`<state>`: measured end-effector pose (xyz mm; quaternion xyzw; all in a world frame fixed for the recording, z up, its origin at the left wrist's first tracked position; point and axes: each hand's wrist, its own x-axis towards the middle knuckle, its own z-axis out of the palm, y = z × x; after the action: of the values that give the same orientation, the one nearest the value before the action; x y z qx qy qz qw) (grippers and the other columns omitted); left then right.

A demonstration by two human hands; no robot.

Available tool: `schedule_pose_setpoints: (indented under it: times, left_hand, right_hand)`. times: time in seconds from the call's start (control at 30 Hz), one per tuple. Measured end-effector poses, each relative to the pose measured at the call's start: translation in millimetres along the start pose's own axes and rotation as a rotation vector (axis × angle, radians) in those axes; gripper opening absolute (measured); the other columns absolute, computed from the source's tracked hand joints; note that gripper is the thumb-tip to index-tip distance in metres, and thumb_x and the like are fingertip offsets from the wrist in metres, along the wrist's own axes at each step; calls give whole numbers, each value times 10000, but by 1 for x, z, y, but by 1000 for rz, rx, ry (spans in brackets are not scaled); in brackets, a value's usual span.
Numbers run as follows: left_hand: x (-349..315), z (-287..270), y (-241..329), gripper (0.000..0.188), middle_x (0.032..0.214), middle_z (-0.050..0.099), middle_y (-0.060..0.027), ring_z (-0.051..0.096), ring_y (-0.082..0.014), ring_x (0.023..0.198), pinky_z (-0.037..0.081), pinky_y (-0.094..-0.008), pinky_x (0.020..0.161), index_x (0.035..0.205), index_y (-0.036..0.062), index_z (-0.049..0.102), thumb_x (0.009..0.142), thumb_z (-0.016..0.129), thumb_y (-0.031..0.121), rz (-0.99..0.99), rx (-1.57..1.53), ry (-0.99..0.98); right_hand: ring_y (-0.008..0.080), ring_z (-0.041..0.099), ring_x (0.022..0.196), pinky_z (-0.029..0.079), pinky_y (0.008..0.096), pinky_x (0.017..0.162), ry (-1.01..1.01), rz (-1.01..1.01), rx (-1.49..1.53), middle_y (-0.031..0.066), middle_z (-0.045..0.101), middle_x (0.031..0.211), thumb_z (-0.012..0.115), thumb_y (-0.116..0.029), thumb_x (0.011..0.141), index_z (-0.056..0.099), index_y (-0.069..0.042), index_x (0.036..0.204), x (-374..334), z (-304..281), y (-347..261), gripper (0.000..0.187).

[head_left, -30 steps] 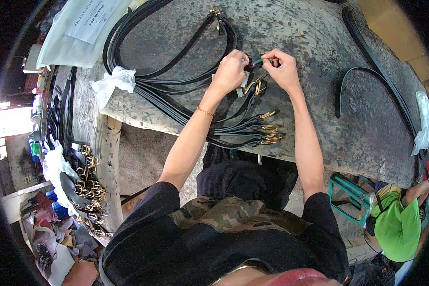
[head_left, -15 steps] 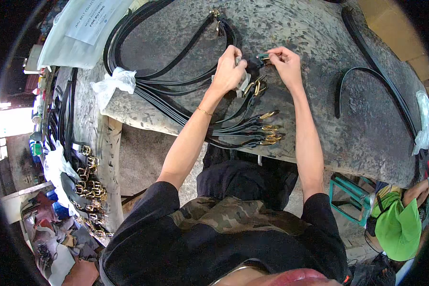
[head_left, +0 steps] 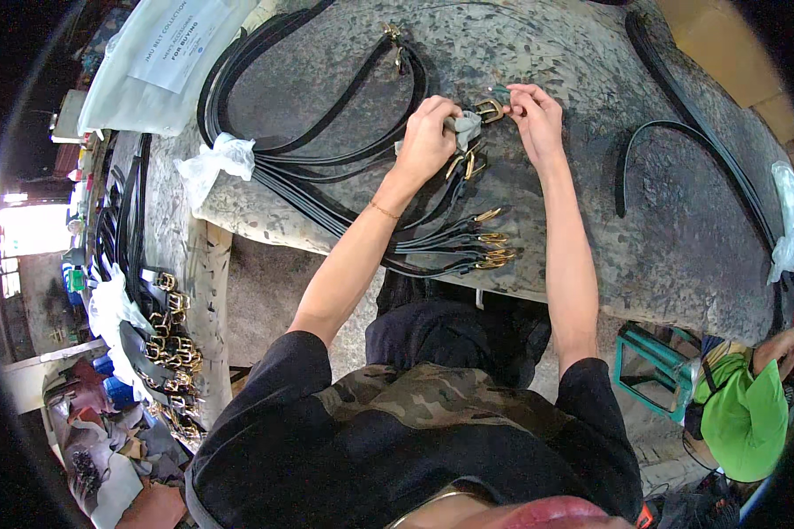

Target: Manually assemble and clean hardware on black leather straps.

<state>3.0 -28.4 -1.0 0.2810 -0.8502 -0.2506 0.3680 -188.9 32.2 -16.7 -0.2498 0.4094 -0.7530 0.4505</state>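
Note:
My left hand [head_left: 428, 137] is closed around a crumpled grey cloth [head_left: 468, 129] and the buckle end of a black belt. That belt's gold-coloured buckle [head_left: 490, 110] sticks out past the cloth, toward my right hand. Between its thumb and fingertips my right hand [head_left: 538, 122] pinches a small dark-green thing [head_left: 500, 93], too small to make out its kind. Just below my left hand lie more gold buckles [head_left: 466, 164] on black belts. Nearer the table edge, several black belts [head_left: 344, 216] end in a row of gold buckles [head_left: 496, 254].
A white plastic wrap [head_left: 216, 159] ties the belts at left. A clear plastic bag [head_left: 141, 97] lies at the far left. More belts [head_left: 692, 119] curve along the right. Buckled belts [head_left: 172, 344] hang at lower left. A person in green [head_left: 745, 423] sits beside a teal frame [head_left: 648, 370].
The buckle and cloth in my left hand have turned up and to the right, so the buckle shows clearly. My right hand has shifted slightly, still pinching the small green thing.

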Motion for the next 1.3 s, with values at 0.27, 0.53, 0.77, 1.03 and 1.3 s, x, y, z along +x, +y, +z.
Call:
schedule_pose_setpoints:
  times: [0.27,0.53,0.77,1.03,1.3]
  left_hand:
    - [-3,-7,13,294,1025,669,-161,637,-338,967,513,-400,872,1015,-4,698,723,677,20,58,158,-57]
    - [-2,-1,1,252,965,683,-180,652,-348,912,526,-396,832,953,-18,704,711,647,-55,20,129,-12]
    - [-2,5,12,263,977,620,-186,610,-407,907,503,-474,796,1026,-23,635,769,591,-54,-90,198,96]
    - [-6,5,-1,309,1110,596,-174,587,-394,1001,499,-472,833,1081,2,585,793,520,-86,113,89,97]
    - [-4,5,10,282,1121,621,-125,561,-321,1073,460,-426,904,1081,29,673,820,572,59,136,312,-42]
  right_hand:
    - [94,499,675,498,320,744,30,36,197,17,528,752,585,-15,896,604,82,1043,1,-6,-4,177]
    - [95,497,678,503,332,752,14,41,219,21,536,775,588,-25,902,615,62,1018,2,-12,1,147]
    - [98,490,688,502,334,757,14,30,233,26,531,775,584,-34,909,628,44,989,0,-12,-1,119]
    - [111,485,716,490,326,777,-7,42,203,29,513,803,552,-51,941,590,43,1047,2,-10,0,147]
    - [101,502,703,492,329,755,-8,38,232,22,538,785,587,-48,914,624,36,1004,1,-13,1,128]
